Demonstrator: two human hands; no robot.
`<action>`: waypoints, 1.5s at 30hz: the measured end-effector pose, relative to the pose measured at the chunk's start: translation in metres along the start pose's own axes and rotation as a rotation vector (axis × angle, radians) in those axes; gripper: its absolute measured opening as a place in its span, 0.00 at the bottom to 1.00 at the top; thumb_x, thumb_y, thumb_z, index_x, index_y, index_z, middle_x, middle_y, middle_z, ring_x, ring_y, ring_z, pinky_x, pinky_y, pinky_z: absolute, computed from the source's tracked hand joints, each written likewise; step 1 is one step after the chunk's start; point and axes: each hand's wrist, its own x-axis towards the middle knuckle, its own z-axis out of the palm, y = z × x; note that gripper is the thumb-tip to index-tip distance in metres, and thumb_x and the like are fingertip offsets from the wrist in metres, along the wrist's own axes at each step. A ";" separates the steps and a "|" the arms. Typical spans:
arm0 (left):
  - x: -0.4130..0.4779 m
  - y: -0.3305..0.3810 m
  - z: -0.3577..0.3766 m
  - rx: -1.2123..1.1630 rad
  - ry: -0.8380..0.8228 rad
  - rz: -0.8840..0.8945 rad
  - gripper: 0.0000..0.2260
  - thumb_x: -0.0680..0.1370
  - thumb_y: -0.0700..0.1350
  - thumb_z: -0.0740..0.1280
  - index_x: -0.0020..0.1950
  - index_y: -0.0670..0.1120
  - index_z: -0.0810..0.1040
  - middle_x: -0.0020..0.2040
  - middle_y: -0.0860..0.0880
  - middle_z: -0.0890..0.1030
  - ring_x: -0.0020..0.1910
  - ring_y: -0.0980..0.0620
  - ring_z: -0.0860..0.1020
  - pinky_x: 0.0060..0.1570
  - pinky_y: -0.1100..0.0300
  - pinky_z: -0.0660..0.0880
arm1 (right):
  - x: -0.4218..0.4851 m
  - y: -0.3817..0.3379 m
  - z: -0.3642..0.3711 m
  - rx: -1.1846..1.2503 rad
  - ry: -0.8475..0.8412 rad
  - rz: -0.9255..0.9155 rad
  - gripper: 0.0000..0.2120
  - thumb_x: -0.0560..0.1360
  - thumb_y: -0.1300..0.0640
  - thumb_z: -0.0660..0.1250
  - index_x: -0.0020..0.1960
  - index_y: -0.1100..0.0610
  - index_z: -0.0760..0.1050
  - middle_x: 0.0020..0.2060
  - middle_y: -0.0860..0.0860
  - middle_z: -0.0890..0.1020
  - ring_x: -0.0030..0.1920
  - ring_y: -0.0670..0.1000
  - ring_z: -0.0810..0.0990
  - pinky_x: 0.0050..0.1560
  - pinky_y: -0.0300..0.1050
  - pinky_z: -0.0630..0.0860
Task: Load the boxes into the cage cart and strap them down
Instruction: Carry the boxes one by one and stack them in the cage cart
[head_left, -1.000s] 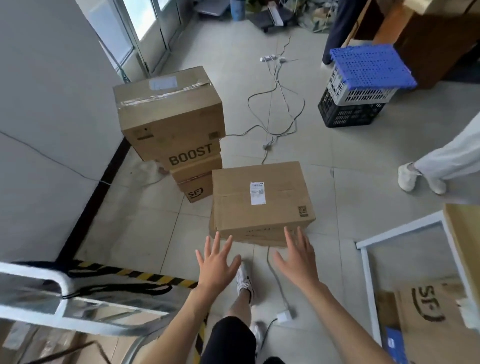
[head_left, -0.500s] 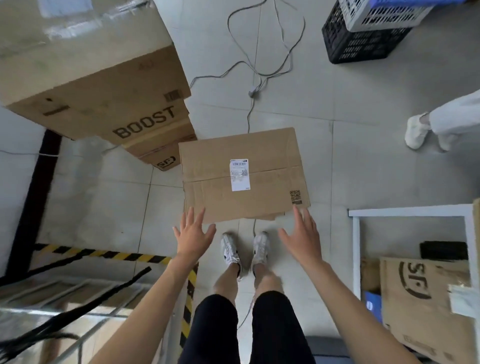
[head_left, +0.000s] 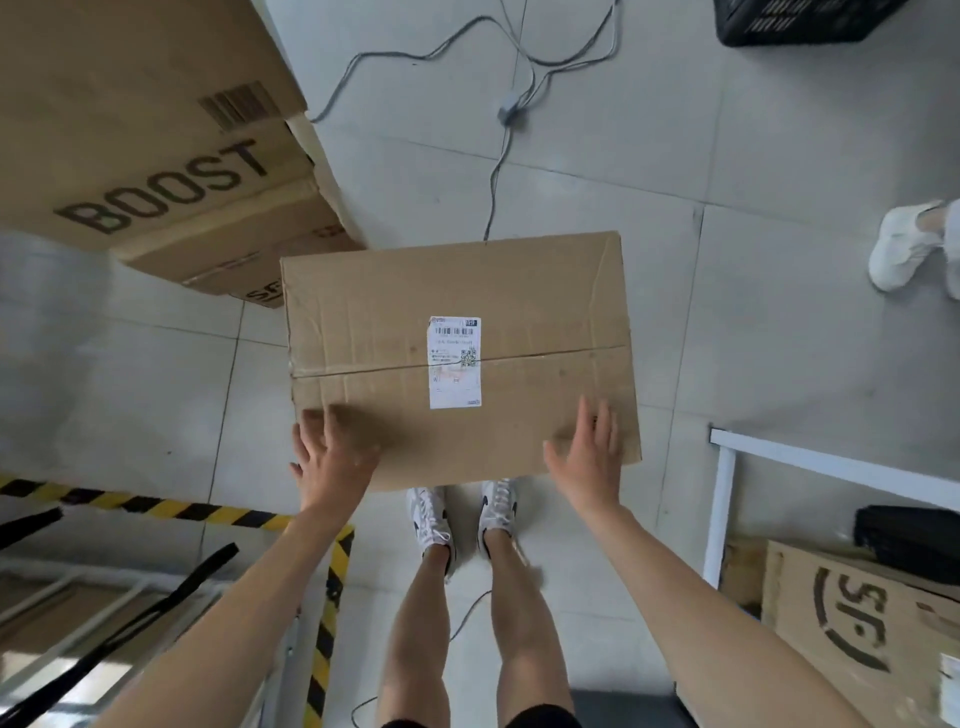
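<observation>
A taped cardboard box (head_left: 395, 312) with a white shipping label lies on the tiled floor right in front of my feet. My left hand (head_left: 330, 462) hovers over its near left corner, fingers spread, holding nothing. Spread the same way, my right hand (head_left: 587, 457) is above the near right corner; whether either hand touches the cardboard I cannot tell. At the upper left stands a stack of boxes (head_left: 156, 171), one printed BOOST. The cage cart (head_left: 78, 613) with a black strap (head_left: 171, 592) shows at the lower left.
Grey cables (head_left: 498, 156) run over the floor behind the box. A black crate (head_left: 800, 21) sits at the top right, another person's white shoe (head_left: 904, 244) at the right edge. A white frame (head_left: 727, 499) holding an SF box (head_left: 857, 623) stands at the right. Yellow-black tape (head_left: 156, 509) marks the floor.
I have stepped up and bent over the box, so it looks much larger. Both hands have reached forward from short of the box to over its near corners.
</observation>
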 end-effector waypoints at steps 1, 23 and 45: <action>0.010 0.001 0.003 0.010 0.037 -0.008 0.47 0.75 0.64 0.68 0.81 0.53 0.41 0.82 0.45 0.38 0.80 0.42 0.38 0.76 0.33 0.47 | 0.012 0.001 0.003 -0.015 0.037 -0.007 0.42 0.74 0.45 0.68 0.81 0.54 0.52 0.80 0.61 0.52 0.79 0.61 0.48 0.77 0.60 0.51; -0.008 -0.014 -0.083 -0.502 0.103 -0.124 0.43 0.68 0.67 0.73 0.75 0.51 0.60 0.65 0.47 0.75 0.58 0.44 0.76 0.53 0.48 0.77 | 0.058 -0.013 -0.107 0.331 0.029 0.101 0.52 0.69 0.40 0.73 0.80 0.44 0.42 0.79 0.51 0.56 0.77 0.55 0.61 0.70 0.58 0.65; -0.484 -0.185 -0.313 -0.656 1.089 -0.491 0.46 0.64 0.77 0.64 0.77 0.65 0.51 0.69 0.44 0.78 0.64 0.34 0.77 0.62 0.41 0.71 | -0.295 -0.289 -0.271 0.428 -0.118 -0.896 0.44 0.70 0.41 0.72 0.79 0.42 0.53 0.75 0.46 0.67 0.73 0.50 0.68 0.71 0.55 0.69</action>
